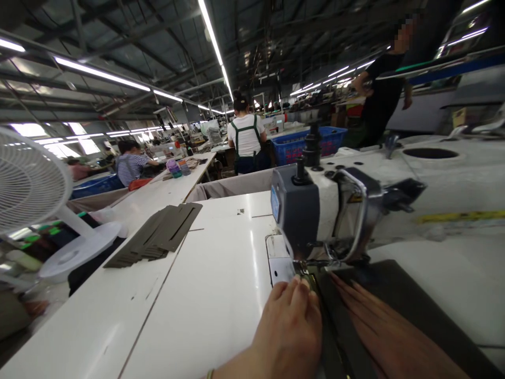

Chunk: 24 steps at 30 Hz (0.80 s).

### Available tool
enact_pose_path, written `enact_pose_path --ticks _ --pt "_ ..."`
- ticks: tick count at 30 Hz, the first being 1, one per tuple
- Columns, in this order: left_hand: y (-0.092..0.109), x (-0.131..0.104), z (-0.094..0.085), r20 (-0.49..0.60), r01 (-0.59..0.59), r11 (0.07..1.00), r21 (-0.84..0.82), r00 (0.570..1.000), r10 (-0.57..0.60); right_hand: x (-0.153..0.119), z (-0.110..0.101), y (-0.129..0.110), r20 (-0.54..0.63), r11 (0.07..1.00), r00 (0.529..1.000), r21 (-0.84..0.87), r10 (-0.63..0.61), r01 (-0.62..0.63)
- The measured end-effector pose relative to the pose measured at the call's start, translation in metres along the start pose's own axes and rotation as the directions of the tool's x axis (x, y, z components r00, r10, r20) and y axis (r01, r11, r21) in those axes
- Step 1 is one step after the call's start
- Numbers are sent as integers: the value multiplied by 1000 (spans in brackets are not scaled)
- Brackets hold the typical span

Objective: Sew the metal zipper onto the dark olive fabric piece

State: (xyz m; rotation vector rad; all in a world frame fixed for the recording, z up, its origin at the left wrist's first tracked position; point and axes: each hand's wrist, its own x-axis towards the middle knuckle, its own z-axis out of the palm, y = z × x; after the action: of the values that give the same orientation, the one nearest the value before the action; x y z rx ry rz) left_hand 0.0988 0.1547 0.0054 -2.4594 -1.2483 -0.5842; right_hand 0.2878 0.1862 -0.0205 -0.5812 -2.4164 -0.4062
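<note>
Here left hand flat on dark fabric edge; right hand blurred, fingers spread; table open leftward.

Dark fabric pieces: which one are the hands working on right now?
The dark fabric piece under the sewing machine, pressed flat by left hand and right hand. The stacked pieces lie untouched, far left.

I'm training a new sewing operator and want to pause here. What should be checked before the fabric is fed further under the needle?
1. Left hand flat on the dark fabric: ok.
2. Left fingertips clear of the presser foot: not ok, very close.
3. Right hand steadying the fabric: ok, though blurred.
4. Fabric edge lined up at the foot: cannot tell.
5. Needle position on the sewing machine: cannot tell, hidden.
6. Stack of cut pieces apart from the seam: ok.
</note>
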Motion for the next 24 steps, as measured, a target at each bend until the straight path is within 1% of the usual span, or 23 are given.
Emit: enact_pose_path --ticks 4,8,12,14,17,21,24 --pt "-1 1 1 45 -27 1000 13 999 26 7 -7 -2 -13 1000 1000 3 9 -9" --pt "-4 3 2 69 -23 1000 9 997 23 9 -7 -3 -27 1000 999 0 27 -27" --pt "-7 5 3 41 -43 999 5 998 43 9 -5 -2 -1 1000 1000 -9 27 -27" --pt "-8 6 1 45 -41 999 5 998 41 9 -3 -1 -1 1000 1000 -11 23 -23" --pt "-9 9 -3 82 -19 999 -32 996 22 7 1 0 12 999 999 26 30 -31" --pt "-12 12 -8 112 29 994 -101 994 -17 10 8 5 53 992 996 94 77 -81" --pt "-14 13 -8 107 52 991 -122 994 -40 18 5 11 98 984 993 161 66 -81"
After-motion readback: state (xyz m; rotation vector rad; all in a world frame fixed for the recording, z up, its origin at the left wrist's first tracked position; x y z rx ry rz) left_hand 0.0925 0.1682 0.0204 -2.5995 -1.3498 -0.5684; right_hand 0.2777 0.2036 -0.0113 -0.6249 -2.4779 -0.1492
